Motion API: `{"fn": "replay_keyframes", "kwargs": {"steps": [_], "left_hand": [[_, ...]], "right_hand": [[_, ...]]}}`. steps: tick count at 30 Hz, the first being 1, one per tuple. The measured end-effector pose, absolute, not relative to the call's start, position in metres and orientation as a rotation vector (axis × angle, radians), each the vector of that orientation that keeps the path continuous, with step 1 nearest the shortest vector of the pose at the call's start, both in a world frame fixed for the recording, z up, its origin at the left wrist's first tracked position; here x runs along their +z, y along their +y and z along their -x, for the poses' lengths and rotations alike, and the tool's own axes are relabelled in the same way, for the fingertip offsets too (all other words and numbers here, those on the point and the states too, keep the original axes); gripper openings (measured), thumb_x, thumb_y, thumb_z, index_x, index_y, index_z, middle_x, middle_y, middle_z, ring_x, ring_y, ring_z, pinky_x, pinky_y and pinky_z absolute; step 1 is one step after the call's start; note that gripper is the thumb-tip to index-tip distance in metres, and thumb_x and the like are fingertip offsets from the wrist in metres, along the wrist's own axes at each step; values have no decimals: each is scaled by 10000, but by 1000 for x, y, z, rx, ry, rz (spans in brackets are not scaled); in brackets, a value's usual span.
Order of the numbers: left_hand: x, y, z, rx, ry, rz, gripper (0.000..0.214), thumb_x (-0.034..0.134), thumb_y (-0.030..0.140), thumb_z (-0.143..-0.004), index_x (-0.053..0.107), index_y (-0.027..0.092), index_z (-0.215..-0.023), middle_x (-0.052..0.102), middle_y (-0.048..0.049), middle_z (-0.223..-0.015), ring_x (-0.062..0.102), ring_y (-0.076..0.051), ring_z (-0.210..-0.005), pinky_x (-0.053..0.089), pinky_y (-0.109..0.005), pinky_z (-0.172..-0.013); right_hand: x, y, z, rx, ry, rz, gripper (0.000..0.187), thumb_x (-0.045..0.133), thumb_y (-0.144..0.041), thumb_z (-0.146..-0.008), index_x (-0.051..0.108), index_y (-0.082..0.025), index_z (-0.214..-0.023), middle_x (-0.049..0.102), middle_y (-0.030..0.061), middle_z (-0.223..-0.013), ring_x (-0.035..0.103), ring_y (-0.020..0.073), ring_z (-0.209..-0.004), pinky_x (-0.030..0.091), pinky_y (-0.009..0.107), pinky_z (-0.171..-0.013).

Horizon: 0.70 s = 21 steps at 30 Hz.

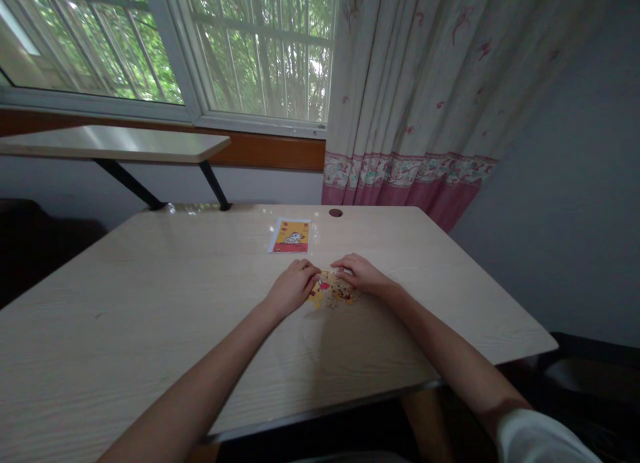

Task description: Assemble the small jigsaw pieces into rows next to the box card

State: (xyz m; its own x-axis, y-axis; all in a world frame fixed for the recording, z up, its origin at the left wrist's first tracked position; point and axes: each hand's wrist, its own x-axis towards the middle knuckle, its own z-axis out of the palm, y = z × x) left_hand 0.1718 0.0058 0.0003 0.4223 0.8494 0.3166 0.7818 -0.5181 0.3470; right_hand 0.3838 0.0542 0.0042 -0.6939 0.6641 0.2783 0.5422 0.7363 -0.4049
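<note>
My pieces lie in a loose cluster on the tabletop, between the near and far edges, apparently so that both hands reach them equally. My left hand curls at the cluster's left side; my right hand bends its fingers over the right side. I cannot tell whether either grips a piece. The card lies flat beyond them, toward the far edge, probably to stay visible without blocking my hands.
</note>
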Motion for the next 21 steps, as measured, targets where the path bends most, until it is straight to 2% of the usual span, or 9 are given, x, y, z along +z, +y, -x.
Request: {"fn": "replay_keyframes", "kwargs": {"steps": [4,6,8,10,12,14,16,18,21], "left_hand": [[0,7,-172,832,1423,-2366,245,395,226,-867,615,155,-948,621,-80,-914,556,-191,-892,438,-333,-833],[3,7,-173,908,1377,-2247,262,381,245,-872,596,154,-989,632,-80,-959,566,-182,-910,442,-325,-840],[8,9,-170,957,1357,-2141,285,367,276,-877,579,156,-1025,633,-79,-999,572,-177,-924,449,-321,-838],[15,11,-162,966,1391,-2093,304,357,302,-877,569,162,-1044,629,-78,-1022,574,-181,-933,453,-331,-834],[23,14,-149,890,1446,-2146,314,365,313,-866,569,163,-1052,617,-83,-1053,563,-194,-963,444,-347,-848],[28,12,-134,669,1416,-2335,346,446,345,-821,561,151,-1083,592,-100,-1109,528,-218,-1028,402,-365,-907],[26,6,-121,454,1386,-2513,463,487,391,-793,509,125,-1171,537,-135,-1201,452,-255,-1132,342,-396,-965],[17,-4,-114,300,1455,-2577,538,448,394,-813,428,102,-1264,436,-174,-1313,359,-291,-1223,304,-433,-987],[1,-20,-115,154,1590,-2556,543,300,402,-883,290,152,-1365,279,-139,-1427,253,-295,-1296,247,-494,-1005]], "right_hand": [[12,50,-384,460,-2562,896,270,442,-302,-875,657,-153,-944,664,66,-877,564,160,-849,414,288,-805],[14,50,-387,486,-2558,886,311,403,-334,-892,645,-164,-990,661,64,-918,561,162,-891,403,301,-845],[16,51,-393,502,-2560,906,362,407,-390,-883,591,-173,-1106,625,81,-1057,532,176,-1005,375,330,-912],[16,48,-400,511,-2605,958,519,450,-486,-836,472,-175,-1252,500,114,-1259,434,210,-1167,322,370,-982],[15,43,-406,514,-2690,1004,750,500,-582,-759,312,-170,-1358,314,139,-1402,287,252,-1286,242,419,-1038],[12,36,-409,493,-2770,1015,913,526,-647,-692,198,-172,-1399,186,144,-1451,181,284,-1329,148,465,-1068],[10,30,-407,454,-2806,1010,985,526,-682,-658,137,-179,-1411,132,143,-1462,132,296,-1340,84,493,-1074],[8,27,-400,428,-2816,990,1004,503,-699,-660,101,-172,-1415,111,149,-1464,115,292,-1344,75,495,-1074],[7,25,-379,415,-2849,887,1002,461,-707,-682,87,-133,-1413,125,172,-1457,124,281,-1344,91,486,-1075]]}}
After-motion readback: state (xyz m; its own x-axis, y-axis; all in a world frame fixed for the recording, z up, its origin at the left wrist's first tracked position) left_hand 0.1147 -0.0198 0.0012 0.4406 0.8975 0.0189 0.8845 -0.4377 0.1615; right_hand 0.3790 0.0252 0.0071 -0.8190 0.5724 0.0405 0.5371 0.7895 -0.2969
